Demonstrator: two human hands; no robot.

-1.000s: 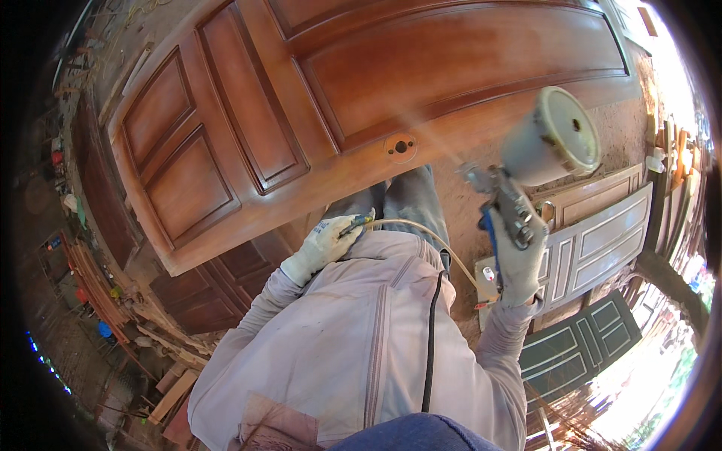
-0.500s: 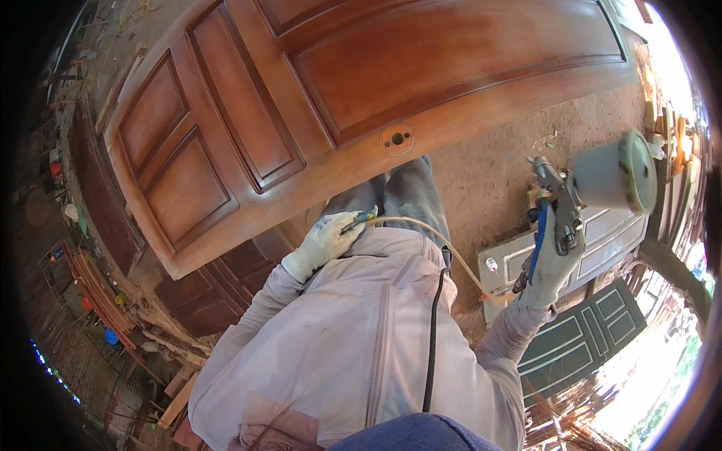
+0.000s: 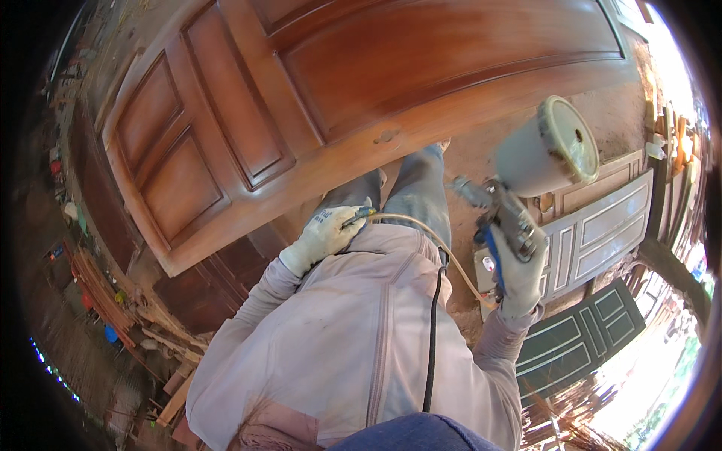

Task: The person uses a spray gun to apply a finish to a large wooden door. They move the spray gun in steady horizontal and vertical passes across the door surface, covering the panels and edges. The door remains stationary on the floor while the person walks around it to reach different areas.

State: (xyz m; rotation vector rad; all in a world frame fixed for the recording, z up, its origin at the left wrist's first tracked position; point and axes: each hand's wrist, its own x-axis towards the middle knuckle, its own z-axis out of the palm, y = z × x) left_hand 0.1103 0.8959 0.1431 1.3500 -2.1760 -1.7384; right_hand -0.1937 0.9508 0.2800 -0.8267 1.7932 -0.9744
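In front of me lies a reddish-brown panelled wooden door, with a lock hole near its close edge. My right hand, in a pale glove, is closed round the handle of a metal spray gun. A grey paint cup with a lidded end is fixed to the gun and tilts to the upper right. At my waist my gloved left hand is closed on a thin yellowish air hose, with a dark fitting at its grip. The hose curves across toward my right forearm. The gun is apart from the door.
To the right, a grey panelled door and a dark green panelled door lie low down. A dark brown door is under the big one at left. Wood planks are stacked far left. A black cord hangs down my front.
My right hand has swung the spray gun leftward, closer to my body, and its cup has moved left and up. My left hand stays at my waist on the hose.
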